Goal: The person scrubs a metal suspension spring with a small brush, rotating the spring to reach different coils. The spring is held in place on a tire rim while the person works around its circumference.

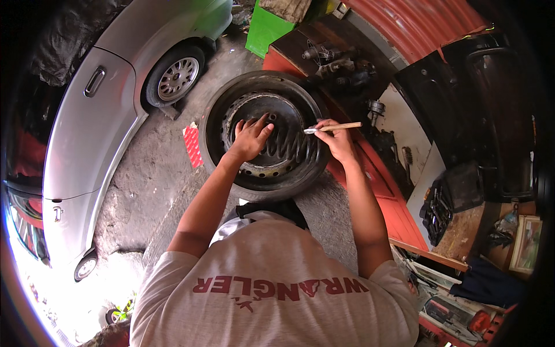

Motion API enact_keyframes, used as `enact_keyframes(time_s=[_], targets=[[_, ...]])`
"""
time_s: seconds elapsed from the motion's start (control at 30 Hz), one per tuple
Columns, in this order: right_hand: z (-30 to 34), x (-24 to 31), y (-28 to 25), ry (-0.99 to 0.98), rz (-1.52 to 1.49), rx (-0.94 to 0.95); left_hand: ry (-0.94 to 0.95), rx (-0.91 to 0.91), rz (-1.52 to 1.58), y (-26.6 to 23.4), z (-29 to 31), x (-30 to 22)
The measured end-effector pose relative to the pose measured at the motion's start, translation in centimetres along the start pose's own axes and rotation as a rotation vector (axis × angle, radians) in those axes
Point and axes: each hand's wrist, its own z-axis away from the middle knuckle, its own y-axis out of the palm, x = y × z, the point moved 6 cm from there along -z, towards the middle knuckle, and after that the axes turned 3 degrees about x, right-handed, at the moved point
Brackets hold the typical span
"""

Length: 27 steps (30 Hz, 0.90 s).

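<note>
A dark coil spring (296, 149) lies on its side across a tyre (217, 165) that is fitted on a steel wheel rim (252, 169). My left hand (251, 140) rests at the spring's left end, palm down with its fingers spread. Above the spring's right end, my right hand (337, 140) is closed around a wooden-handled brush (346, 126). The brush's pale metal end points left toward the coils, and its handle sticks out to the right. Its bristles cannot be made out against the dark spring.
A silver car (87, 139) stands at the left. Beside the tyre lies a red patterned packet (192, 146). Along the right runs a red-edged bench (378, 185) with greasy metal parts (341, 66) and a wire brush (407, 157). A green box (265, 29) stands farther back.
</note>
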Motion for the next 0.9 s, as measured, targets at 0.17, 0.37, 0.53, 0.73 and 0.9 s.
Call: enact_keyframes(time_s=[0.17, 0.37, 0.53, 0.73, 0.9], targets=[[0.4, 0.8, 2.4, 0.056, 0.004, 0.286, 0.018, -0.017, -0.005, 0.1, 0.2, 0.1], [-0.2, 2.9, 1.9, 0.067, 0.132, 0.217, 0.0, 0.007, 0.009, 0.0, 0.2, 0.0], [-0.5, 2.5, 0.9, 0.043, 0.206, 0.047, 0.009, -0.01, 0.005, 0.0, 0.1, -0.2], [0.5, 2.5, 1.5, 0.002, 0.136, 0.156, -0.028, 0.048, 0.003, -0.2, 0.1, -0.4], [0.6, -0.3, -1.1, 0.013, -0.184, -0.287, 0.044, -0.12, 0.14, -0.4, -0.1, 0.9]])
